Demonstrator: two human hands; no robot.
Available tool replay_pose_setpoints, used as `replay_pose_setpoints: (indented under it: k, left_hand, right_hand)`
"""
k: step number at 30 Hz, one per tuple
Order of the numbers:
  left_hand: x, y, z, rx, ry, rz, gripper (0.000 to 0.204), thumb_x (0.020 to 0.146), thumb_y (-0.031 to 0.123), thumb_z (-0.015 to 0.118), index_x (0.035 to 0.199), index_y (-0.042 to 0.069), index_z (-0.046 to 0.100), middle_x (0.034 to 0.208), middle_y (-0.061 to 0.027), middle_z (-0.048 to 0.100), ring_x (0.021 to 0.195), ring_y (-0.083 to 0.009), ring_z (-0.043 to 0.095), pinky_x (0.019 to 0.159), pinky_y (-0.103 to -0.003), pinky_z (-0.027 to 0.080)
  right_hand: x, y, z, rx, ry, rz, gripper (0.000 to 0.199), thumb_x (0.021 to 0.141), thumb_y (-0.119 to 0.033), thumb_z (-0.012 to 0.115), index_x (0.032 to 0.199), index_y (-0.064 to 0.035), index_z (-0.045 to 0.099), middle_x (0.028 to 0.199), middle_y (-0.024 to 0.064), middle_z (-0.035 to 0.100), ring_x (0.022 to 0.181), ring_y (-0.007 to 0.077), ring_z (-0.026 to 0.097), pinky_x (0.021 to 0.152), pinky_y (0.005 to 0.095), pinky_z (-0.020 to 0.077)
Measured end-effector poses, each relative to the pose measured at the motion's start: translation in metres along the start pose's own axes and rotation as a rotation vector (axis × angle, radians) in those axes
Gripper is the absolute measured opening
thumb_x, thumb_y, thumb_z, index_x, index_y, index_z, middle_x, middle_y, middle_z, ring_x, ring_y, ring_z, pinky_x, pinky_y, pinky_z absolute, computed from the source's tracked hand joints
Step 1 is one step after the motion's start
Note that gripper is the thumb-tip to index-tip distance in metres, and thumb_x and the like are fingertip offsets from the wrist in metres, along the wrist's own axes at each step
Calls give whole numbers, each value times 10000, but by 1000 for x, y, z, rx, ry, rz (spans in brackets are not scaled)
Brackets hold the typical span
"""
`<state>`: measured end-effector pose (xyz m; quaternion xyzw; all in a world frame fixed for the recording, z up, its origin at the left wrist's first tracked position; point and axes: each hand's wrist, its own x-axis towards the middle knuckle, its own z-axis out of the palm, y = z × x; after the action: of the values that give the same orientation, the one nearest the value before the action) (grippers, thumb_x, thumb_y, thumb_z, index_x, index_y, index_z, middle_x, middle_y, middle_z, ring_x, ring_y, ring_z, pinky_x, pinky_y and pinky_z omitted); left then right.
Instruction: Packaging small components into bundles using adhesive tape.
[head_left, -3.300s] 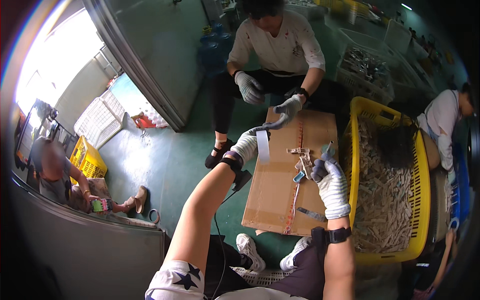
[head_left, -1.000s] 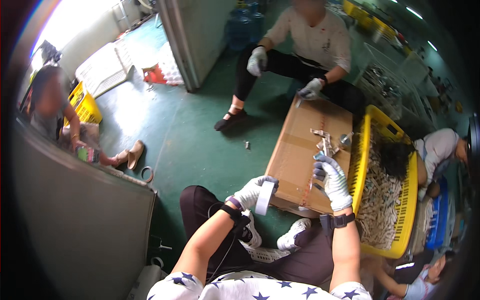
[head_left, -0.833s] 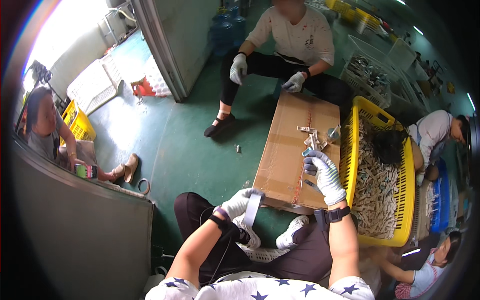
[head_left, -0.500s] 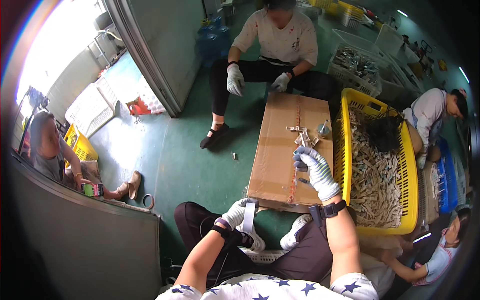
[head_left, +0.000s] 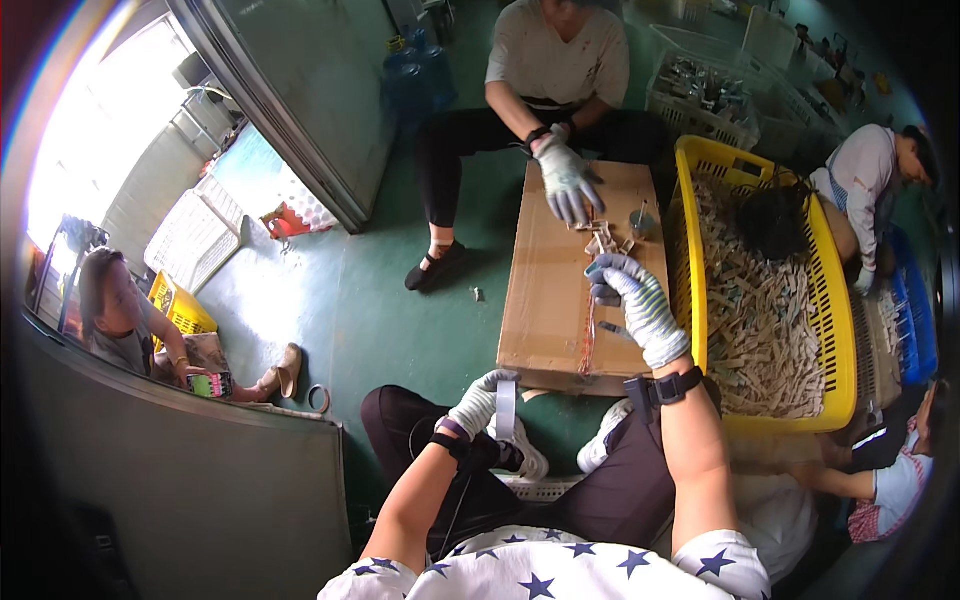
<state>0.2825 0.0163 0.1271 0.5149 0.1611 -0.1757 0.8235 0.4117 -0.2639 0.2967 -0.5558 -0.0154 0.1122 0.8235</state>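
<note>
My left hand (head_left: 478, 405), in a striped pale glove, is at the near left corner of a brown cardboard box (head_left: 545, 330). Its fingers are closed on a pale grey strip (head_left: 505, 412) that hangs upright. Above the middle of the box, my right hand (head_left: 640, 308) is gloved too, with its fingers bent together in a pinch; what is between them is too small to make out. Just beyond lie several small pale clip-like pieces (head_left: 603, 240). A little jar with a thin stick (head_left: 643, 222) stands beside them. Across the box, a co-worker's gloved hand (head_left: 568, 183) reaches down by the pieces.
To the right of the box stands a yellow crate (head_left: 845, 385) filled with many small pale pieces, a black bundle (head_left: 775, 230) on top. Other people sit at the right and behind the partition (head_left: 200, 450) at left. Clear crates (head_left: 700, 100) stand at the back.
The co-worker's hand has come from beside their knee onto the box, next to the pale pieces. My view has shifted slightly. My hands keep nearly the same pose.
</note>
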Motion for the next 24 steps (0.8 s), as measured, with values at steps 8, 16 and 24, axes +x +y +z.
replay_pose_setpoints:
  k: [8, 16, 24]
  left_hand:
    - [14, 2, 5, -60, 22, -73, 123, 874, 43, 649, 987, 58, 695, 853, -13, 673, 704, -116, 623, 628, -247, 516]
    - [16, -24, 1, 34, 99, -3, 130, 850, 39, 699, 977, 65, 691, 852, 2, 663, 708, -99, 613, 617, -235, 512]
    - [20, -29, 0, 54, 105, 26, 159, 858, 24, 677, 1012, 65, 680, 852, -8, 665, 694, -111, 608, 613, -238, 513]
  right_hand:
    - [-5, 1, 3, -32, -25, 16, 220, 938, -164, 594, 1135, -91, 659, 920, 23, 693, 782, 105, 659, 736, 245, 530]
    - [-12, -7, 6, -92, 40, 44, 253, 937, -241, 593, 1159, -133, 649, 942, -8, 695, 814, 84, 654, 718, 242, 505]
    - [-11, -7, 7, -31, 22, 19, 231, 945, -180, 576, 1143, -89, 651, 943, 24, 695, 810, 105, 658, 742, 256, 526]
